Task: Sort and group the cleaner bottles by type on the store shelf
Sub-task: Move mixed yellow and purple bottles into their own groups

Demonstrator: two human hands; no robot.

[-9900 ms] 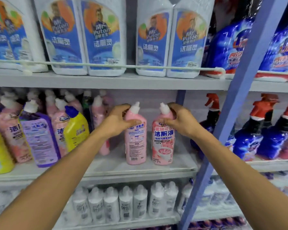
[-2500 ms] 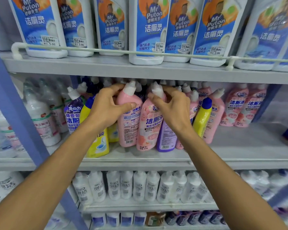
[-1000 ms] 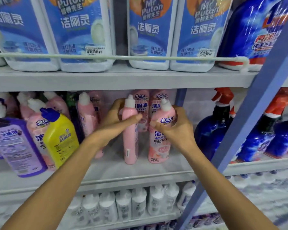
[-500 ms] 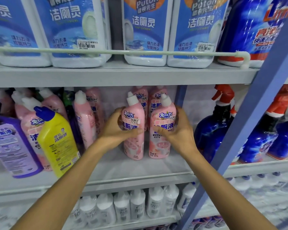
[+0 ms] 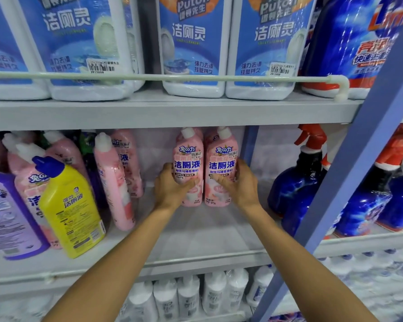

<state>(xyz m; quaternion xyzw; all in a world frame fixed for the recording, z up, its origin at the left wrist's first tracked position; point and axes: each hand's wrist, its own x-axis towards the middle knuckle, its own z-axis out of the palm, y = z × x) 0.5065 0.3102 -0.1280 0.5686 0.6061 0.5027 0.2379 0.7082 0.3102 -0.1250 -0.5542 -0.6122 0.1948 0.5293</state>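
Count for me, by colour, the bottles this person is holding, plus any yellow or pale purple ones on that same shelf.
Pink, held: 2, one pink bottle in the left hand and a second pink bottle in the right hand
Yellow: 1, the yellow bottle
Pale purple: 1, the pale purple bottle
Total: 4

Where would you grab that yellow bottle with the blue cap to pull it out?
Probably by the narrow shoulder just under the blue cap, coming from the front. The yellow bottle stands near the front edge of the shelf with its top free, while the purple bottle crowds its left side and pink bottles stand close behind.
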